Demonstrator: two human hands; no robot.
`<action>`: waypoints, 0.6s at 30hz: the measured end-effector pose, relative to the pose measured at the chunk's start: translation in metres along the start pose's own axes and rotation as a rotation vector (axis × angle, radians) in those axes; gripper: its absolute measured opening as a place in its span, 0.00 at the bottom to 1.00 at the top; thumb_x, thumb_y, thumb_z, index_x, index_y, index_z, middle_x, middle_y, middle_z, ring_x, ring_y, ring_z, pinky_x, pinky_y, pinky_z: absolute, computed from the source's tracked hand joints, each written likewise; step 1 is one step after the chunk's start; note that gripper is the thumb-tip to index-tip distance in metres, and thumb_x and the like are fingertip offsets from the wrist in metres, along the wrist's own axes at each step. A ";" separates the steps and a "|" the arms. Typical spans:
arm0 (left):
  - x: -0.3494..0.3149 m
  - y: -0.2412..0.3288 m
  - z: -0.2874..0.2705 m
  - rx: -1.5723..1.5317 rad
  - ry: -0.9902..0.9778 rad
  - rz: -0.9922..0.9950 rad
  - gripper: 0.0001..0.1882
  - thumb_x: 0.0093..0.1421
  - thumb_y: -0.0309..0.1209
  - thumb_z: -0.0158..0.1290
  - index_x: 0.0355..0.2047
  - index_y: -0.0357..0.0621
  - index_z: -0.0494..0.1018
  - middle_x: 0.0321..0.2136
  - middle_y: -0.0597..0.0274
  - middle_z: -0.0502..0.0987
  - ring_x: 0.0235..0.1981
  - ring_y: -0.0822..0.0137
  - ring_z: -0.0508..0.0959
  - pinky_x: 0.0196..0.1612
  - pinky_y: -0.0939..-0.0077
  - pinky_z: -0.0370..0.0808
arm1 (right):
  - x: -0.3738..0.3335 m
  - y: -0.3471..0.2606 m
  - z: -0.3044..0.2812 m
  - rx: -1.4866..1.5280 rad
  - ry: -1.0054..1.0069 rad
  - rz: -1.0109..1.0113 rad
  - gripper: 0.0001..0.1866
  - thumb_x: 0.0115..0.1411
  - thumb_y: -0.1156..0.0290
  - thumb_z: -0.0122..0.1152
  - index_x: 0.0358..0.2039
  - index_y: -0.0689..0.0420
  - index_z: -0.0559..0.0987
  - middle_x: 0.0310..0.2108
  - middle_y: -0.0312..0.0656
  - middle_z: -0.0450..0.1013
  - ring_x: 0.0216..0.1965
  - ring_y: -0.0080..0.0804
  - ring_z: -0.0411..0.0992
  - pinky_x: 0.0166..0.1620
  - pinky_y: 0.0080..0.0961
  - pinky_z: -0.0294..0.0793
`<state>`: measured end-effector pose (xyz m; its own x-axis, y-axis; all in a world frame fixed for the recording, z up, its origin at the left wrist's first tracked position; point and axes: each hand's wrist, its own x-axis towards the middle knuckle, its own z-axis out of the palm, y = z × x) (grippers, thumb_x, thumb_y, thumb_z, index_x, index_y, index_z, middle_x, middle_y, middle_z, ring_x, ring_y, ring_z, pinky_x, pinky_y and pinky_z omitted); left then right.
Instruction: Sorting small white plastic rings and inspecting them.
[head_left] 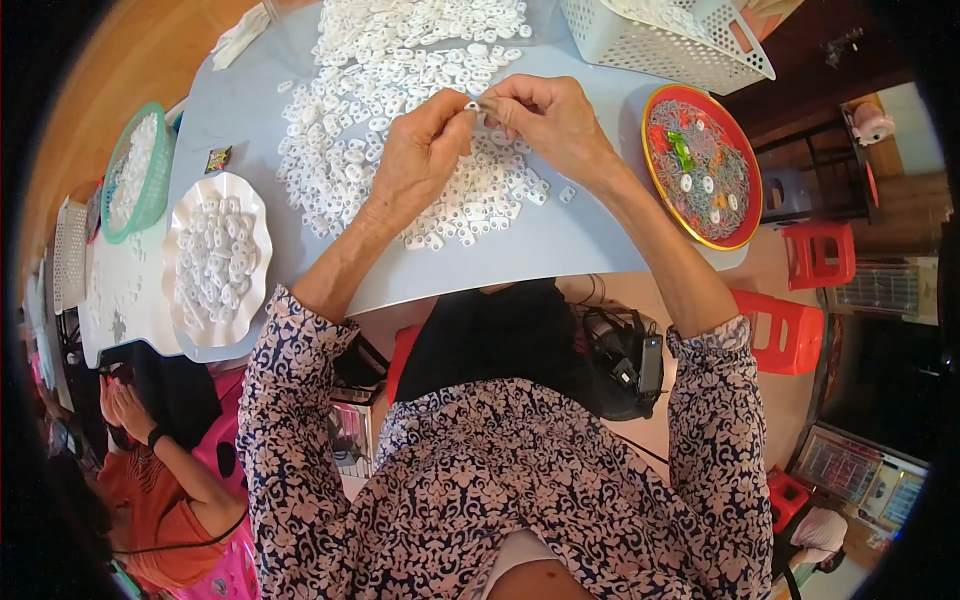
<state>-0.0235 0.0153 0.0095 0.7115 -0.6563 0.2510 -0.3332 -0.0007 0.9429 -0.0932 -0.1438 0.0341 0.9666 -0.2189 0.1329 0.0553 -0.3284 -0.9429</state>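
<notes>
Close work over the white heap

Over the heap, the left hand pinches a small white piece at its fingertips. The right hand, fingers bunched, meets it there; I can't tell what it grips. A red tray sits right of the heap.

Red stools stand on pinkish floor, dark cabinet, perhaps, beyond.

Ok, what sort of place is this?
Probably a home or small workshop set up for handwork: small white pieces heaped on a pale blue-grey table, a round red yellow-rimmed tray of thin grey pieces, and red plastic stools.
</notes>
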 end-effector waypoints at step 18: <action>0.008 0.003 -0.014 -0.206 0.117 -0.019 0.09 0.59 0.30 0.47 0.28 0.37 0.73 0.19 0.70 0.71 0.23 0.81 0.68 0.27 0.86 0.64 | 0.020 0.006 -0.005 -0.245 0.029 -0.149 0.09 0.59 0.69 0.57 0.32 0.62 0.80 0.21 0.30 0.72 0.22 0.14 0.64 0.26 0.15 0.64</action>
<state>-0.0097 0.0208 0.0171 0.7872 -0.5658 0.2455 -0.1947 0.1498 0.9694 -0.0744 -0.1547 0.0324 0.9447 -0.1769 0.2761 0.1302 -0.5705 -0.8109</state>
